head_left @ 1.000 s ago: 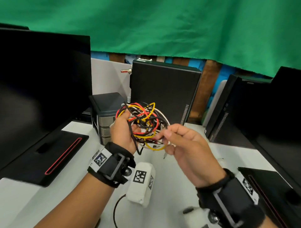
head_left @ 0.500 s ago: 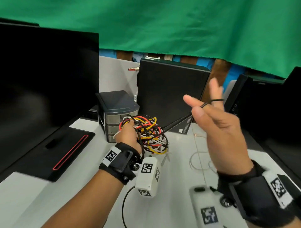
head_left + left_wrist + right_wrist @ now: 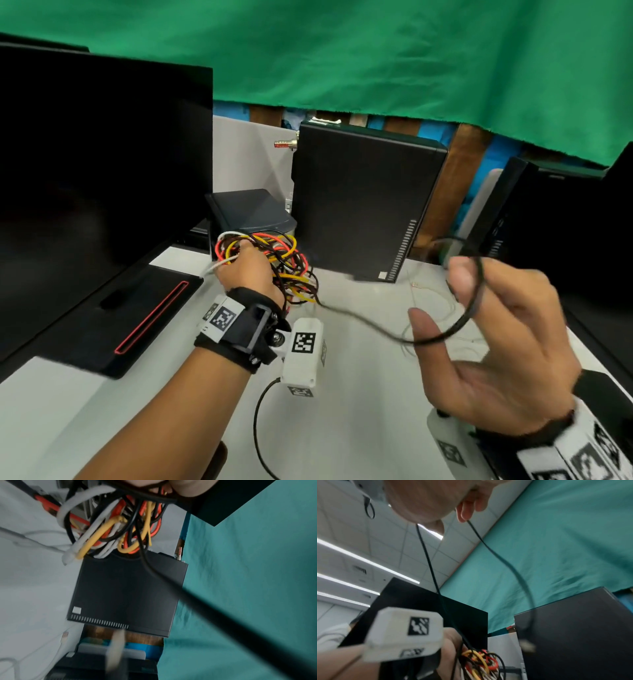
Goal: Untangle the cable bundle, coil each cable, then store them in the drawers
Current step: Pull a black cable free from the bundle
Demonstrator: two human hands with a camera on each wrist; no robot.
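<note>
Our left hand is curled around the cable bundle and holds it up just above the white table. The bundle is a messy ball of red, yellow, black and white cables. In the left wrist view the same bundle hangs out from under the fingers, with the loops all mixed up.

Our right hand is up in the air, off to the right and apart from the bundle. Its fingers are bent but loose. One black cable runs from the bundle across to this hand and loops around the fingers. The thumb sticks up and touches the low part of the loop. In the right wrist view the black cable comes down from the hand in two strands. One strand goes to the bundle. The other ends in a small blurry plug that hangs free.

Just behind the bundle stands a small gray drawer box. We cannot tell if its drawers are pushed in, because the bundle hides them. Next to it stands a black computer case. A big dark monitor is on the left. A thin pale wire lies on the table under our right hand. A green cloth hangs behind it all.
</note>
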